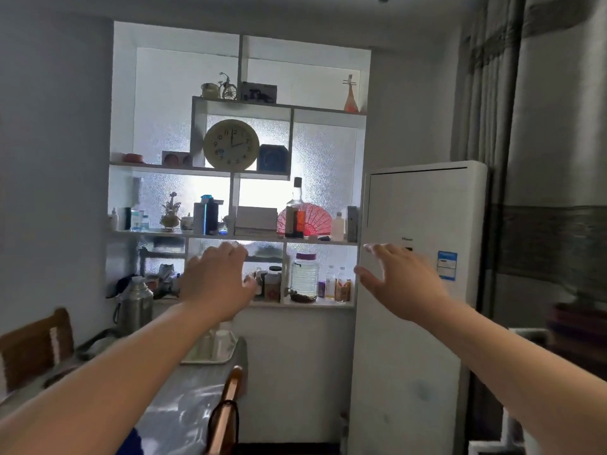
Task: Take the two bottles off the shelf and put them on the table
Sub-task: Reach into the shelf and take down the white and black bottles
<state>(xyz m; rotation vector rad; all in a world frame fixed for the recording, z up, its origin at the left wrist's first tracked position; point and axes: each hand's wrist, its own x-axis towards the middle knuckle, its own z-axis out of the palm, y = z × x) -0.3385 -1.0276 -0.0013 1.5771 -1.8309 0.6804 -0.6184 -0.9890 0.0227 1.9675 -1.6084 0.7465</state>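
Note:
Both my arms reach toward a white wall shelf (pixel 236 238). My left hand (pixel 216 280) is open, fingers curled, in front of the lowest compartment. My right hand (pixel 399 280) is open with fingers spread, at the shelf's right edge, over the white cabinet. Neither hand holds anything. A tall clear bottle (pixel 296 208) with a dark cap and orange label stands on the middle shelf. A small pale bottle (pixel 338 225) stands to its right. Two small bottles (pixel 335 283) and a large clear jar (pixel 304 277) with a purple lid sit in the bottom right compartment. The table (pixel 184 412) lies below left.
A tall white standing air conditioner (pixel 417 323) stands right of the shelf. On the table are a tray (pixel 210 357) with cups and a metal thermos (pixel 134 307). Wooden chairs (pixel 33 346) stand at the left and front. A clock (pixel 231 143) sits higher up.

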